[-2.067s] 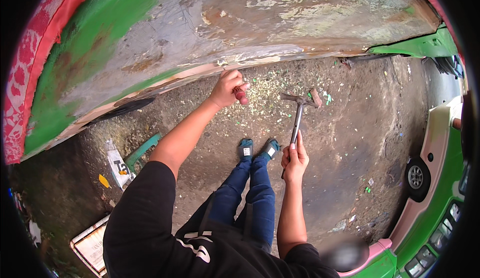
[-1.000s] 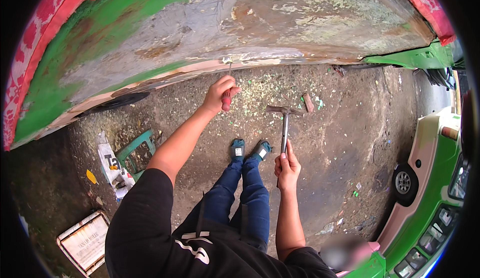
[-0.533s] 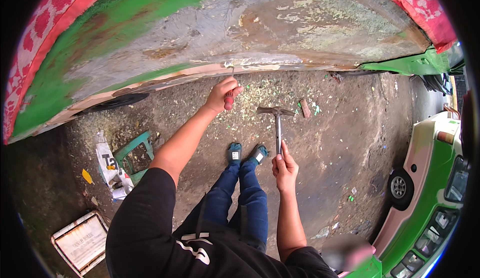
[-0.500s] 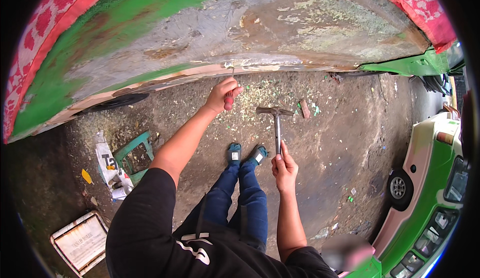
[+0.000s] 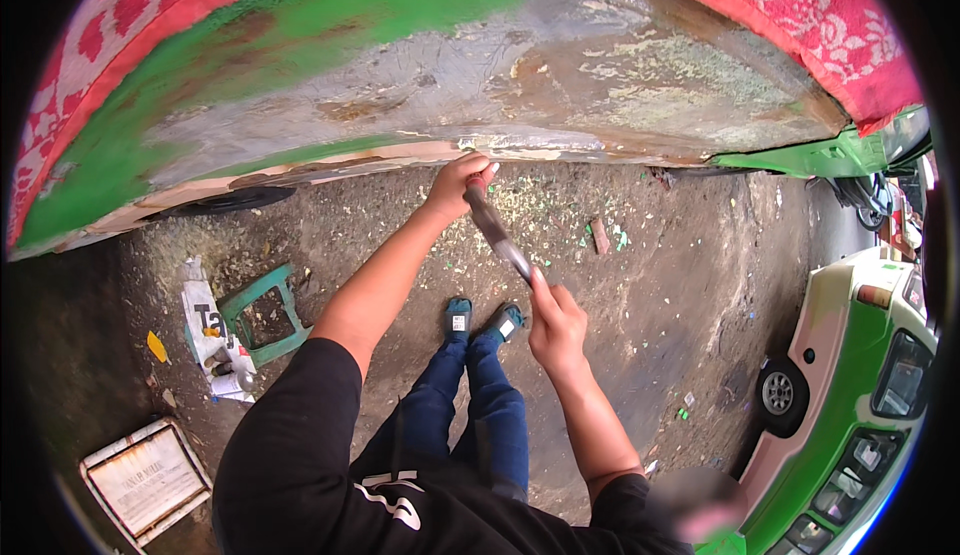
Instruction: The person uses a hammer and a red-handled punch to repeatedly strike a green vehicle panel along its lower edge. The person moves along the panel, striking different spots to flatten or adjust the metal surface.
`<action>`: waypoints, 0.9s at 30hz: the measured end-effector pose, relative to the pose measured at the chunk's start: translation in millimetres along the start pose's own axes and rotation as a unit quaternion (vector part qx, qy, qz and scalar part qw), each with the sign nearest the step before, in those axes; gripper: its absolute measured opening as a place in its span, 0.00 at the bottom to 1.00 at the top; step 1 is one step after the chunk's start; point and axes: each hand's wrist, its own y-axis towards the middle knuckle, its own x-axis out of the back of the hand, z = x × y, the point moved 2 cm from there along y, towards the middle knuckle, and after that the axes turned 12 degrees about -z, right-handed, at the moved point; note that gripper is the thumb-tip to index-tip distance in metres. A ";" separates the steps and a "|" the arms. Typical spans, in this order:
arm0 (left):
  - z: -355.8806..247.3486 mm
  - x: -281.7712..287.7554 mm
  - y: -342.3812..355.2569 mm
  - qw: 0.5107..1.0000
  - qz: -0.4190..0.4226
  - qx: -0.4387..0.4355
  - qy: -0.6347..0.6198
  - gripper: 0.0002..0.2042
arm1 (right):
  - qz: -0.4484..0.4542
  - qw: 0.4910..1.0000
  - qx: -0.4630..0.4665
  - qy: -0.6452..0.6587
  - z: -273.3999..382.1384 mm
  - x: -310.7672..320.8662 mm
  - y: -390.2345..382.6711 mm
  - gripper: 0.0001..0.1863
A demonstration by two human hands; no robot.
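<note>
My left hand (image 5: 459, 183) grips a red-handled tool (image 5: 478, 178), likely a screwdriver or chisel, just below the scraped lower edge of a vehicle panel (image 5: 460, 85) with green paint, bare grey patches and rust. The tool's tip is hidden by my fingers. My right hand (image 5: 557, 327) holds a hammer (image 5: 510, 248) by its metal handle; the motion-blurred head is at the red handle's end, and whether it touches cannot be told.
Patterned red cloth (image 5: 770, 5) borders the panel. Paint chips and a brick piece (image 5: 600, 235) litter the ground. Left lie a green plastic stool (image 5: 293, 330), a white printed sack (image 5: 198, 295) and a rusty white sign (image 5: 140, 480). A green-and-pink van (image 5: 865, 355) stands right.
The hammer has swung up and left to the red handle in my left hand, with my right hand moving along. The panel appears slightly lower in view.
</note>
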 end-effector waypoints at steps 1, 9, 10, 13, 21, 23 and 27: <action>-11.3 -9.3 0.1 1.000 0.002 -0.005 0.027 0.14 | 0.049 0.996 -0.034 -0.072 -8.3 -3.8 0.7 0.24; -17.9 -11.0 10.9 0.990 -0.006 0.034 0.135 0.14 | -0.016 0.994 -0.021 -0.106 -16.3 -10.0 7.0 0.26; -3.4 -5.4 6.7 0.988 -0.001 0.061 0.145 0.15 | 0.021 0.994 -0.037 -0.102 -21.3 -21.1 9.8 0.26; 22.9 2.8 -12.0 0.974 -0.017 0.096 0.204 0.14 | -0.052 0.996 -0.073 0.002 -20.9 -11.9 -1.5 0.25; -1.2 3.9 -39.2 0.991 -0.038 -0.101 0.079 0.06 | -0.106 0.960 -0.239 0.099 -21.5 13.9 -21.1 0.19; -6.1 4.3 -37.8 0.989 -0.041 -0.117 0.086 0.06 | -0.101 0.953 -0.265 0.106 -22.3 15.5 -25.0 0.19; -12.2 7.0 -35.7 0.985 -0.043 -0.139 0.096 0.06 | -0.087 0.946 -0.292 0.111 -22.3 16.6 -31.2 0.19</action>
